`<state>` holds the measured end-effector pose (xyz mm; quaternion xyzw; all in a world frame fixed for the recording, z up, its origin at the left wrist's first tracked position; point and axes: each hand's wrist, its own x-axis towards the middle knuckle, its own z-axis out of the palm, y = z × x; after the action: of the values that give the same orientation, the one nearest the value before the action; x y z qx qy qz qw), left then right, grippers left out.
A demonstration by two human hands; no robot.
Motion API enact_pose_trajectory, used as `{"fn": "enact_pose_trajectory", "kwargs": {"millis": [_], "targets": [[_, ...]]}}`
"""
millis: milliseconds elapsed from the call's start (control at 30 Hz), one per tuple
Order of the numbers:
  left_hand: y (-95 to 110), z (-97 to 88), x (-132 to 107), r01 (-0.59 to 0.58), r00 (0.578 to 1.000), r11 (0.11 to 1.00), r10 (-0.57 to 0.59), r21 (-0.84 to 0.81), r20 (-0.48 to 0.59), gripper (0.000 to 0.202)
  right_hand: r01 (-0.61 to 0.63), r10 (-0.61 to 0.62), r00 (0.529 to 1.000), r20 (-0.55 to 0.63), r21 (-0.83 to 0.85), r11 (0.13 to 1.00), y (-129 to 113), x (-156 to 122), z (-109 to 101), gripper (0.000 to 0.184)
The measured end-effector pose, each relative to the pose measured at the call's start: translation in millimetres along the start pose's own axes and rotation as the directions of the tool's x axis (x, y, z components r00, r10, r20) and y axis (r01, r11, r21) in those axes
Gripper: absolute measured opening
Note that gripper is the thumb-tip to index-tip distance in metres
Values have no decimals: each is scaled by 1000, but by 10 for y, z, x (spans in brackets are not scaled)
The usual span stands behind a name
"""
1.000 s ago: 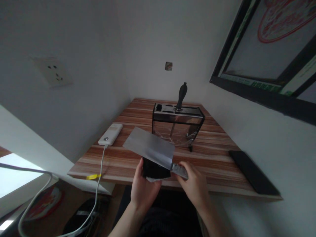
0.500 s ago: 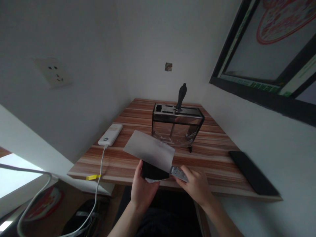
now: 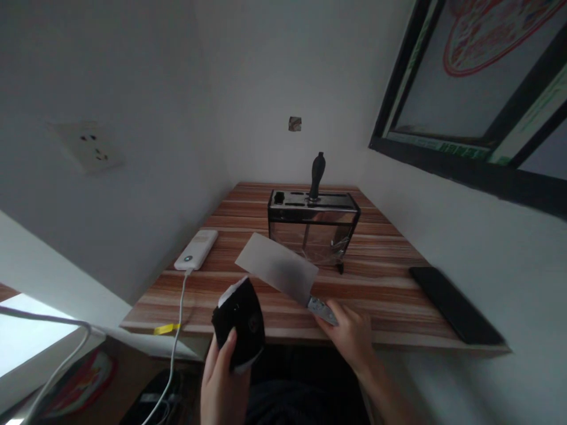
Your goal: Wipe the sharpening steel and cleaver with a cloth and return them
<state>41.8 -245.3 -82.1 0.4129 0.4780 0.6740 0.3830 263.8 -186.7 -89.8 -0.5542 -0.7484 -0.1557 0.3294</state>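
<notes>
My right hand (image 3: 349, 333) is closed around the patterned grey handle of a cleaver (image 3: 280, 265). Its broad blade points up and to the left, above the front part of the table. Lower left, my left hand (image 3: 225, 375) grips a black folded piece with white edges (image 3: 241, 319), perhaps a cloth; its exact kind is unclear. The thumb lies across its front, and it is apart from the blade. Behind the cleaver stands a see-through knife block (image 3: 310, 227) with a slotted metal top. One black-handled tool (image 3: 317, 176) stands upright in it.
On the wood-grain table (image 3: 385, 301), a white power bank (image 3: 197, 249) with a white cable (image 3: 177, 336) lies at left. A flat black phone-like slab (image 3: 456, 304) rests at the right edge. Yellow tape (image 3: 166, 329) marks the front edge. Walls close in the back and sides.
My left hand has drawn the black piece away from under the blade, down and to the left, and tilted it up. The cleaver has shifted slightly right, still in my right hand.
</notes>
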Motion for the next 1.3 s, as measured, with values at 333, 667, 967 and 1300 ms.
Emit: {"fn": "enact_pose_trajectory", "kwargs": {"millis": [333, 667, 967, 1300], "targets": [[-38, 873, 283, -754, 639, 387, 245, 530, 729, 63, -31, 30, 998, 48, 34, 999, -81, -98, 66, 22], [-1, 830, 185, -803, 588, 228, 150, 551, 795, 72, 86, -79, 981, -177, 35, 996, -63, -141, 60, 35], [37, 842, 319, -686, 726, 177, 236, 706, 646, 59, 101, -98, 986, -137, 13, 995, -77, -146, 63, 35], [156, 611, 909, -570, 790, 167, 380, 805, 481, 52, 110, -104, 979, -175, 21, 994, -73, -150, 66, 20]]}}
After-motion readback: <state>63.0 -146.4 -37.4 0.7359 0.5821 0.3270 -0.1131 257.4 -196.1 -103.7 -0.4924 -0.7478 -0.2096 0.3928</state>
